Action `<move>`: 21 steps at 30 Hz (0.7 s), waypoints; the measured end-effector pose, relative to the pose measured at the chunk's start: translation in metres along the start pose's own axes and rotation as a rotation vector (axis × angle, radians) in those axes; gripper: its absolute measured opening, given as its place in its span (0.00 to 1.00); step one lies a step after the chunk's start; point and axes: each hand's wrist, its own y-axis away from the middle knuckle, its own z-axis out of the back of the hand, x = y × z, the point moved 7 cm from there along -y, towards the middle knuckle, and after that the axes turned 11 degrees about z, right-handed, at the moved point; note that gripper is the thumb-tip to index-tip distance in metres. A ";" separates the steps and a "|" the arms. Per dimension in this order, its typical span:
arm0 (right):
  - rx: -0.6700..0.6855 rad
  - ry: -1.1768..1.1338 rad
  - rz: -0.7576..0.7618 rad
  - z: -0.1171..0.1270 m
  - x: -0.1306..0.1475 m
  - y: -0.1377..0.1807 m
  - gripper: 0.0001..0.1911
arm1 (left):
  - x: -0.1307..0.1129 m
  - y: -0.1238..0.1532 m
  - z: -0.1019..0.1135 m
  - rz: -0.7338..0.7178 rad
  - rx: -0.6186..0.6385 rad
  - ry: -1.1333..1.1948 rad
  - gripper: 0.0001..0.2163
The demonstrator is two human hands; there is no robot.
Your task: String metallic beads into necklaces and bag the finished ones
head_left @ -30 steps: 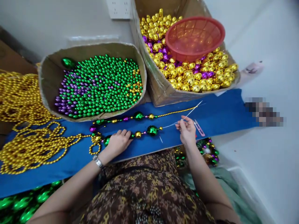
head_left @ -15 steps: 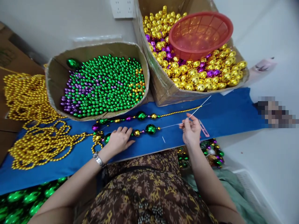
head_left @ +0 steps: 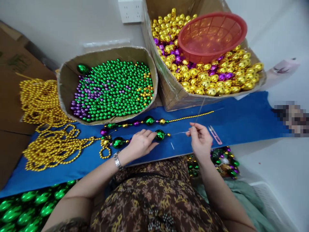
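Observation:
My left hand (head_left: 141,143) lies on the blue cloth (head_left: 241,119), its fingers closed loosely over a bead string beside a large green bead (head_left: 159,134). My right hand (head_left: 201,138) pinches a thin needle and thread (head_left: 200,111) that runs from that string. A second strand (head_left: 164,121) of green, purple and gold beads lies just beyond, parallel to the first. Another large green bead (head_left: 118,142) sits left of my left hand.
A cardboard box of small green and purple beads (head_left: 113,88) stands behind the strand. A box of gold balls (head_left: 207,80) holds a red basket (head_left: 212,35). Gold bead chains (head_left: 48,129) pile at left. Pink snips (head_left: 215,135) lie right of my right hand.
My left hand slid right along the string to the large green bead, uncovering another green bead at left. My right hand swung the needle more upright. The view shifted slightly.

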 end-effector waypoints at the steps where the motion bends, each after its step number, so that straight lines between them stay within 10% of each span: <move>1: -0.008 0.007 0.007 0.001 0.002 0.000 0.13 | -0.008 0.004 -0.003 -0.052 0.033 0.029 0.17; 5: -0.006 0.029 0.018 0.001 0.005 0.001 0.13 | -0.038 0.021 -0.018 -0.269 0.178 0.116 0.16; 15: 0.075 0.127 0.097 0.003 0.009 0.002 0.11 | -0.047 0.032 -0.036 -0.288 0.217 0.164 0.13; 21: 0.144 0.115 0.100 -0.005 0.011 0.005 0.10 | -0.032 0.002 -0.028 -0.101 -0.038 0.123 0.17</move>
